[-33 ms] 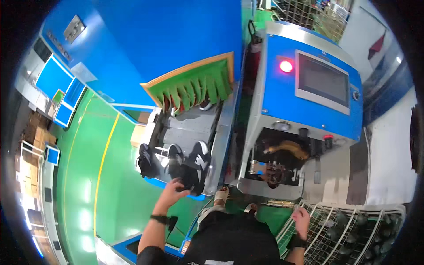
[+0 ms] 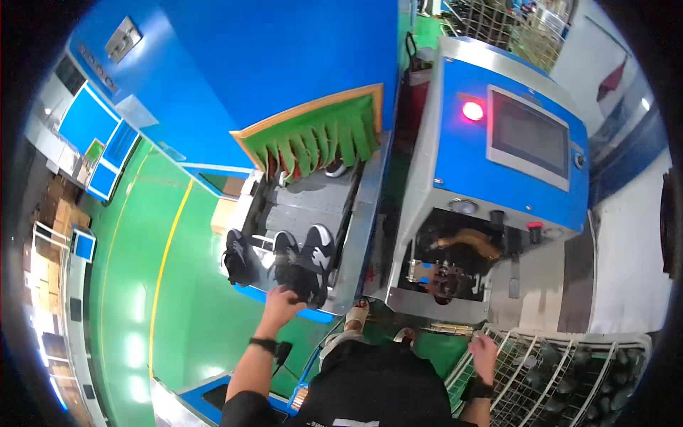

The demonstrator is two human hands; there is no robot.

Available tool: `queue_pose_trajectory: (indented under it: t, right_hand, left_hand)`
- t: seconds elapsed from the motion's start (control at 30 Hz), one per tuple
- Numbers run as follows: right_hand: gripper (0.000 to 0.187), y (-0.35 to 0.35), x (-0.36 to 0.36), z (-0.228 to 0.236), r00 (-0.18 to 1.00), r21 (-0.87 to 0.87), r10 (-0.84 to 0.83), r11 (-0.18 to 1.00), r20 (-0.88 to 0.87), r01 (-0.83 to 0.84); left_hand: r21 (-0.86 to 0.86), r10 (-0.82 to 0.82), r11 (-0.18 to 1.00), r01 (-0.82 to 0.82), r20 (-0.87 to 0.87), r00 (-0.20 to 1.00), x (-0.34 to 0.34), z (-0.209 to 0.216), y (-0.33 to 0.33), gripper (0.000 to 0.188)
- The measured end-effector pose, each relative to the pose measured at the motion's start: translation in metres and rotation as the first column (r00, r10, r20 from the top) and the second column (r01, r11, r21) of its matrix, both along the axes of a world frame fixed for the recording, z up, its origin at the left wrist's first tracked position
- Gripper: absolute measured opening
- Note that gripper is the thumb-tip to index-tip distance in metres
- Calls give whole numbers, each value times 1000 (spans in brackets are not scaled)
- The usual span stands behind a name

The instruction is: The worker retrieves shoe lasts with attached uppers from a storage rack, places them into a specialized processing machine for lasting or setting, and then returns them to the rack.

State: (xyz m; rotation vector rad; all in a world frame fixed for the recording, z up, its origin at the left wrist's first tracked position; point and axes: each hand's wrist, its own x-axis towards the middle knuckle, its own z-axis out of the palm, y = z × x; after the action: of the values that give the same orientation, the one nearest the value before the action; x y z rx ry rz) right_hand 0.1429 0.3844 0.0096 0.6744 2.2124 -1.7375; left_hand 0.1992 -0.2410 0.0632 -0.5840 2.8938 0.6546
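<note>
My left hand (image 2: 283, 304) has its fingers curled against the heel of a black sneaker (image 2: 317, 256) with a white toe edge and white side mark. Close beside it, a second black sneaker (image 2: 285, 248) points the same way, its rear partly covered. Farther left, another black sneaker (image 2: 238, 257) rests near the side of the grey conveyor (image 2: 295, 206). On the right, my right hand (image 2: 484, 354) hangs by the white wire rack, fingers loosely bent and nothing visible in them.
Green strip curtains (image 2: 320, 146) hang over the opening of a blue machine (image 2: 284, 57); shoe toes show beneath. To the right stands a blue control cabinet (image 2: 455, 164) with a screen and glowing red light. A white wire rack (image 2: 548, 377) holding dark shapes is at lower right.
My left hand's fingers have closed in on the sneaker's heel. The view has shifted slightly, so the machine and cabinet sit a little farther right. My right hand looks nearly the same.
</note>
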Motion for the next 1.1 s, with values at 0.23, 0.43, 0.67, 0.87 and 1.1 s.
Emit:
queue_pose_trajectory:
  t: [0.23,0.43,0.67,0.87,1.1]
  right_hand:
    - [38,-105,-49,102,861,524,508,733,1,-433]
    - [38,-180,-82,122,722,468,679,686,-134,-557]
    - [31,-240,-102,119,253,527,950,311,-182,-791]
    - [34,-262,-85,131,-86,557,995,-46,-46,-829]
    - [31,-272,-82,136,-150,571,988,-95,-50,-816]
  left_hand:
    - [-168,211,960,-223,-91,973,0,-61,-9,30]
    - [-5,269,963,-269,-44,962,124,-4,-16,34]
    - [-43,465,885,-463,62,883,348,16,45,42]
    - [-281,932,362,-889,130,338,561,102,134,37]
    - [-838,914,-407,-364,-375,-157,614,127,134,14]
